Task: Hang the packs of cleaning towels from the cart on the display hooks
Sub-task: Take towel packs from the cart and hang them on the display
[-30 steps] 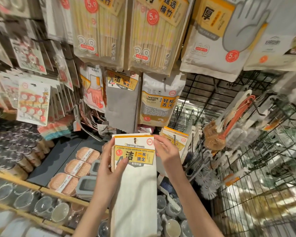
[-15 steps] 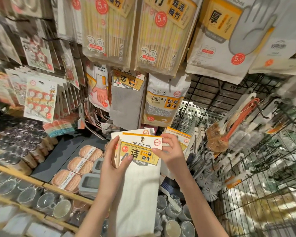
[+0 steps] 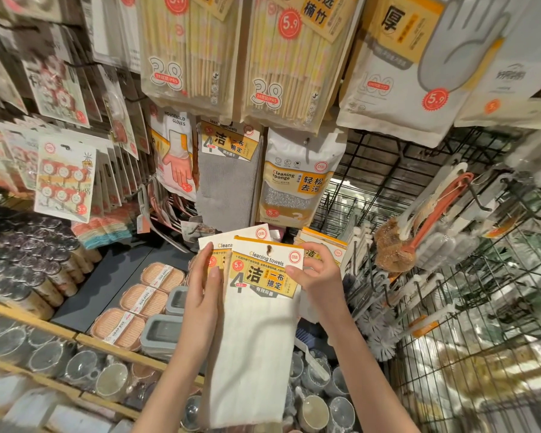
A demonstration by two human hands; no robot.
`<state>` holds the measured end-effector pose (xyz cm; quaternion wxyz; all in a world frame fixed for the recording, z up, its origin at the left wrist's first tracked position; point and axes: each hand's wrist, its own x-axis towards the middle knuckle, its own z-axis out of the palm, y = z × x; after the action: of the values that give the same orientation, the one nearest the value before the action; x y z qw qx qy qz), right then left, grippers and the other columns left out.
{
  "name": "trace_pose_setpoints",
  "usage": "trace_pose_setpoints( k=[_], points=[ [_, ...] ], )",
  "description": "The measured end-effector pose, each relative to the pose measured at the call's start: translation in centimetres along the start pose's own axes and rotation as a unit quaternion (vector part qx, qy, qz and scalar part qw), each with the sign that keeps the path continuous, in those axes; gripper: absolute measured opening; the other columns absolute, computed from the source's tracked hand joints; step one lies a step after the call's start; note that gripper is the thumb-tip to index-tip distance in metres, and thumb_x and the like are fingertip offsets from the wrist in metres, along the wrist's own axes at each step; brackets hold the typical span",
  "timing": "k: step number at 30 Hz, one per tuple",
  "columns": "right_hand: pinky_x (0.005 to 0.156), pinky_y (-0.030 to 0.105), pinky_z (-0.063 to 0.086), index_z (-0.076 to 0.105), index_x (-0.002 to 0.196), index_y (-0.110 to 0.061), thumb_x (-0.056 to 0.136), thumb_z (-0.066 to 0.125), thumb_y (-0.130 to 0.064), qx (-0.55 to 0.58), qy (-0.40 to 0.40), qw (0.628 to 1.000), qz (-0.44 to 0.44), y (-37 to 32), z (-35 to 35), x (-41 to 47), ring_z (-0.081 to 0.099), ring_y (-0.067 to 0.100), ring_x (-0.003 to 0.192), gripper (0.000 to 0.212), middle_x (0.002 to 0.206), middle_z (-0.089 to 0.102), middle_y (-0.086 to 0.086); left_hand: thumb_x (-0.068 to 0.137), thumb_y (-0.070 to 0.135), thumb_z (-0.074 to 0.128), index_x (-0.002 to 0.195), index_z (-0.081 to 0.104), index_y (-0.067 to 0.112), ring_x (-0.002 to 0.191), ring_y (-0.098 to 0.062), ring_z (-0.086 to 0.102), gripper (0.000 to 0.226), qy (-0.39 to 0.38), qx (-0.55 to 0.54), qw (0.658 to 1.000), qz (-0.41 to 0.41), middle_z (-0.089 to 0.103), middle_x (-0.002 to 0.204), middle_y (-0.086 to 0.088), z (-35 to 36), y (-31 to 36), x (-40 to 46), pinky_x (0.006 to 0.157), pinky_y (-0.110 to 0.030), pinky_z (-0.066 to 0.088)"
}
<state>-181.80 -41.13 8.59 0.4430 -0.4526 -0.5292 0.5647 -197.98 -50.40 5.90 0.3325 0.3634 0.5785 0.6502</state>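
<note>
Head view, shop aisle. Item: white towel pack, long axis running 12 to 6, header card at 12, hang hole at top centre. Left hand: fingers flat along the 9 o'clock edge, also touching a second pack behind. Right hand: thumb and fingers pinching the card's 3 o'clock edge, nearer the hole. Grey hung towels lie at 12, so the lift likely goes that way; hook itself unseen.

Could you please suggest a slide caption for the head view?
Both hands, left hand and right hand, hold a white cleaning towels pack below a hanging grey towel pack.
</note>
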Motion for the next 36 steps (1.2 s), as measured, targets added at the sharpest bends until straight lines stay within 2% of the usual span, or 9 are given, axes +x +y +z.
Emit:
trace_pose_setpoints(
  k=[3,5,8,10,16,23,26,31,36],
  points=[
    [0.058,0.02,0.054,0.056,0.108,-0.015,0.078,0.069,0.007,-0.01,0.019,1.0,0.007,0.3,-0.8,0.3,0.071,0.011,0.074,0.039,0.086,0.073,0.001,0.1,0.016,0.046,0.132,0.039,0.047,0.131,0.009,0.036,0.045,-0.007,-0.006,1.0,-0.001,0.039,0.144,0.022,0.1,-0.3,0.1,0.113,-0.034,0.031],
    [0.054,0.018,0.052,0.057,0.106,-0.016,0.078,0.068,0.008,0.004,0.029,0.999,0.02,0.5,-1.5,0.4,0.071,0.01,0.071,0.039,0.083,0.074,-0.001,0.099,0.006,0.047,0.133,0.039,0.044,0.127,0.015,0.036,0.052,-0.007,0.001,1.0,0.009,0.039,0.143,0.021,0.1,-0.4,0.1,0.108,-0.024,0.033],
    [0.047,0.016,0.048,0.058,0.106,-0.011,0.078,0.066,0.012,0.064,0.093,0.992,0.052,1.1,-3.0,0.8,0.07,0.016,0.071,0.037,0.083,0.074,0.005,0.098,0.005,0.047,0.134,0.038,0.041,0.122,0.021,0.038,0.052,-0.004,0.005,1.0,0.024,0.04,0.14,0.024,-0.1,-0.6,0.2,0.093,-0.002,0.033],
    [0.047,0.015,0.048,0.059,0.106,-0.013,0.078,0.068,0.01,0.047,0.144,0.987,0.062,1.4,-4.3,1.2,0.066,0.021,0.081,0.038,0.093,0.069,0.012,0.098,0.007,0.048,0.135,0.038,0.041,0.122,0.023,0.036,0.051,0.002,0.01,1.0,0.024,0.04,0.138,0.029,-0.4,-0.8,0.3,0.091,0.002,0.032],
    [0.045,0.014,0.047,0.061,0.098,-0.022,0.077,0.068,0.011,0.033,0.204,0.975,0.079,3.7,-6.2,3.2,0.067,0.001,0.066,0.04,0.081,0.069,-0.004,0.098,0.009,0.048,0.137,0.034,0.04,0.121,0.027,0.031,0.052,0.015,0.054,0.998,0.036,0.034,0.134,0.038,-1.2,-0.7,0.7,0.094,0.004,0.028],
    [0.064,0.033,0.052,0.057,0.095,-0.013,0.076,0.066,0.014,-0.025,0.26,0.964,0.053,6.1,-6.9,6.2,0.063,0.032,0.098,0.035,0.113,0.064,0.017,0.097,0.011,0.048,0.137,0.032,0.044,0.117,0.031,0.029,0.054,0.023,0.074,0.997,0.028,0.034,0.145,0.023,-1.9,-0.5,1.0,0.099,-0.005,0.026],
    [0.069,0.034,0.051,0.056,0.094,-0.016,0.077,0.066,0.011,-0.036,0.271,0.96,0.063,6.8,-7.3,7.0,0.063,0.034,0.101,0.034,0.114,0.065,0.019,0.097,0.008,0.049,0.132,0.034,0.048,0.12,0.029,0.03,0.056,0.026,0.081,0.996,0.035,0.035,0.146,0.02,-1.9,-0.5,1.2,0.107,-0.019,0.026],
    [0.069,0.032,0.049,0.055,0.101,-0.016,0.08,0.066,0.009,-0.031,0.269,0.959,0.087,7.6,-7.3,7.6,0.062,0.032,0.1,0.035,0.109,0.064,0.019,0.096,0.006,0.049,0.134,0.033,0.046,0.123,0.026,0.03,0.057,0.021,0.08,0.996,0.033,0.035,0.143,0.027,-1.8,-1.2,1.4,0.103,-0.012,0.026],
    [0.066,0.032,0.051,0.056,0.108,-0.01,0.08,0.065,0.009,-0.041,0.261,0.961,0.083,8.5,-7.6,6.9,0.062,0.03,0.097,0.035,0.108,0.064,0.02,0.096,0.008,0.05,0.136,0.034,0.043,0.123,0.026,0.03,0.055,0.016,0.077,0.997,0.022,0.035,0.135,0.037,-1.4,-1.5,1.4,0.104,-0.015,0.026]
  ],
)
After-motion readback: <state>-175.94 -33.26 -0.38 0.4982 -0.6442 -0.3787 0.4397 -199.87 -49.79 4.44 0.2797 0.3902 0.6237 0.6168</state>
